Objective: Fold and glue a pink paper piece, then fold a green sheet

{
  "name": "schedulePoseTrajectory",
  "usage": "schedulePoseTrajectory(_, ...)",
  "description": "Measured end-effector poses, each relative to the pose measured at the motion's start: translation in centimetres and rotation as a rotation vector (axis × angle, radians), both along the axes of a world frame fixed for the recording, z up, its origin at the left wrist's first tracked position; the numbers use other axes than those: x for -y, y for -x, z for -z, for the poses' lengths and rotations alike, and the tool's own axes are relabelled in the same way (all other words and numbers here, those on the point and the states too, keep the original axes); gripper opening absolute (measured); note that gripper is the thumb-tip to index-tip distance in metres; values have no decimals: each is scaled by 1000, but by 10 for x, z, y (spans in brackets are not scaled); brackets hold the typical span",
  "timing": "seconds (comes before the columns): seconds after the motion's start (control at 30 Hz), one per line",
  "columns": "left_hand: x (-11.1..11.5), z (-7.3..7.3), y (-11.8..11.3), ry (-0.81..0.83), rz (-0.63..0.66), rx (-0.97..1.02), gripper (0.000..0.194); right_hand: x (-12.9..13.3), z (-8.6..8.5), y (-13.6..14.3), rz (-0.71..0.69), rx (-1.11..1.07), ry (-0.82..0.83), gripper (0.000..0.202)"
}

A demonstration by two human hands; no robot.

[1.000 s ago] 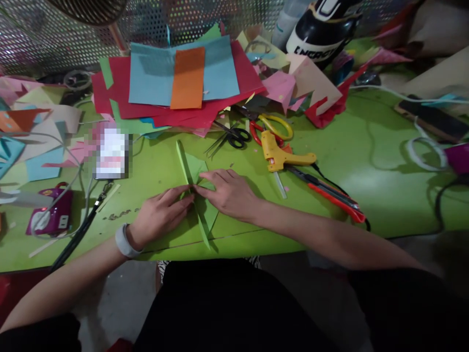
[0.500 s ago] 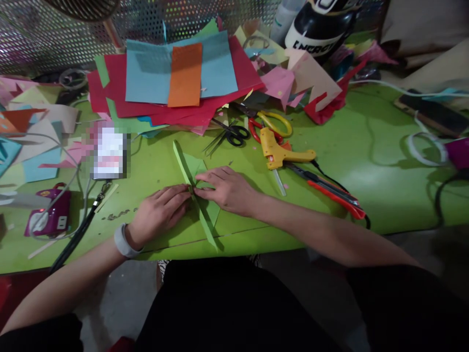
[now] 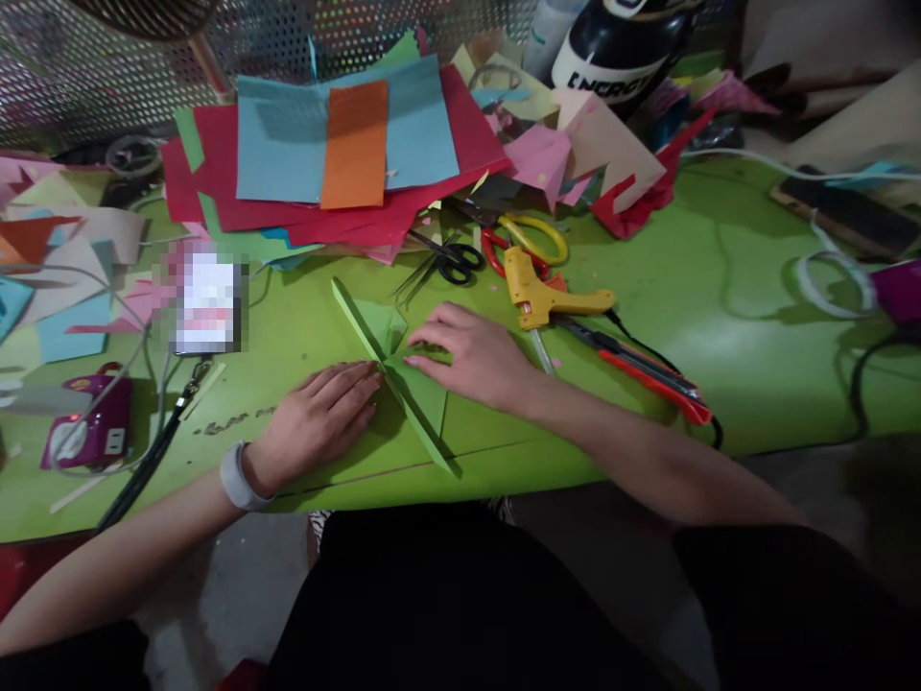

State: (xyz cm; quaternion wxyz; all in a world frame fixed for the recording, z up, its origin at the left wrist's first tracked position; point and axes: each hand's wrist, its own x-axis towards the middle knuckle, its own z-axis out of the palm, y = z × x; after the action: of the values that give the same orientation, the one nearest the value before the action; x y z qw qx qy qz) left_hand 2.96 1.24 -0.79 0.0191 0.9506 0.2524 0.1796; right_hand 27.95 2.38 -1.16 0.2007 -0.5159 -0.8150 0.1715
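A folded light green paper piece (image 3: 424,389) stands partly on edge on the table, with a long narrow folded strip facing up and a triangular flap spread to its right. My left hand (image 3: 320,408) lies to its left, fingers together, their tips gripping the middle of the strip; the thumb is hidden. Just right of the paper is my right hand (image 3: 479,355), with thumb and forefinger apart and nothing between them. A small pocket in the paper shows near those fingertips.
Beyond my hands lie black scissors (image 3: 457,261), red-and-yellow-handled scissors (image 3: 536,240), a yellow glue gun (image 3: 532,288) and a red box cutter (image 3: 654,369). Coloured paper sheets (image 3: 280,144) are stacked at the back. A purple device (image 3: 90,417) with a cable sits left on the green table (image 3: 720,278).
My right hand has let go of the paper and drawn back to the right, its fingers parting. The paper's near end has swung slightly right. My left hand stays at the middle.
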Motion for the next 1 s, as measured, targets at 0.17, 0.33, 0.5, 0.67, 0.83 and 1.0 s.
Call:
schedulePoseTrajectory(0.17, 0, 1, -1, 15, -11, -19, 33, -2, 8, -1, -204, -21, -71, 17)
schedulePoseTrajectory(0.33, -3, -1, -4, -20, 28, -60, 35, -4, 10, -3, -270, 2, -120, 26)
schedulePoseTrajectory(0.5, -5, -1, -8, -25, 58, -68, 35, -5, 10, -5, -287, -49, -61, 29)
schedulePoseTrajectory(0.67, -8, -3, -15, -29, 54, -79, 33, -9, -1, -8, -85, -106, 69, 21)
schedulePoseTrajectory(0.83, -11, -1, -27, -109, -3, -71, 31, -11, -9, -4, 158, 33, 217, 30)
schedulePoseTrajectory(1.0, -13, 4, -31, -94, -42, -98, 29, -9, -5, 0, 99, 33, 225, 24)
